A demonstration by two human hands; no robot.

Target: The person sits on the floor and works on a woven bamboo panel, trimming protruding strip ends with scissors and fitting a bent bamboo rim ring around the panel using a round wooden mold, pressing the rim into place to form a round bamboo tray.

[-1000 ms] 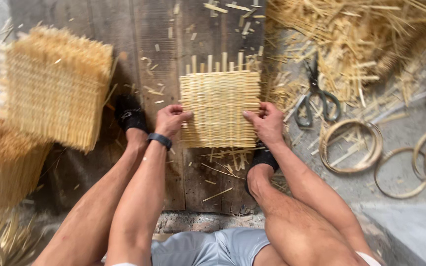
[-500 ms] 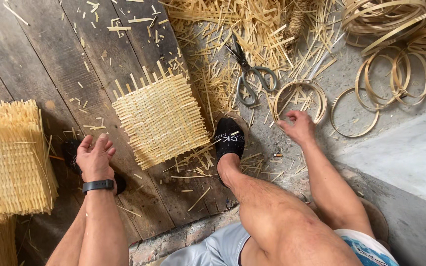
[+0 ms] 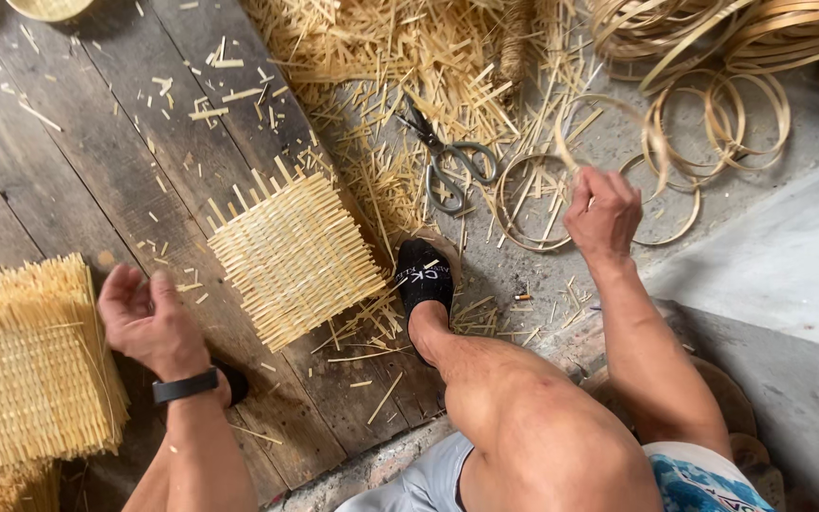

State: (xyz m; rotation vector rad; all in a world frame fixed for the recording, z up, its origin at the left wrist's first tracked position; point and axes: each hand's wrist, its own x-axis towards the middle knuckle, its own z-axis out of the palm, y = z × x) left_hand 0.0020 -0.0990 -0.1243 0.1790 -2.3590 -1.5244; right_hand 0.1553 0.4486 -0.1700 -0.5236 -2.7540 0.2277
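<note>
Plank floor (image 3: 78,161) strewn with straw offcuts. Stack of woven mats (image 3: 26,365) at left edge. Single woven mat (image 3: 296,258) flat on planks, between left hand and black-socked foot (image 3: 425,284). Left hand (image 3: 149,322) empty, fingers loosely apart, near mat, not touching. Right hand (image 3: 602,213) raised, fingers clamped on thin bamboo hoop (image 3: 651,128). Scissors (image 3: 452,166) lie on straw, just beside loose hoops.

Probably a basket-weaving workshop: woven mats (image 3: 26,365), bamboo hoops (image 3: 713,114), scissors (image 3: 452,166) and offcuts (image 3: 409,57) cover the floor.
</note>
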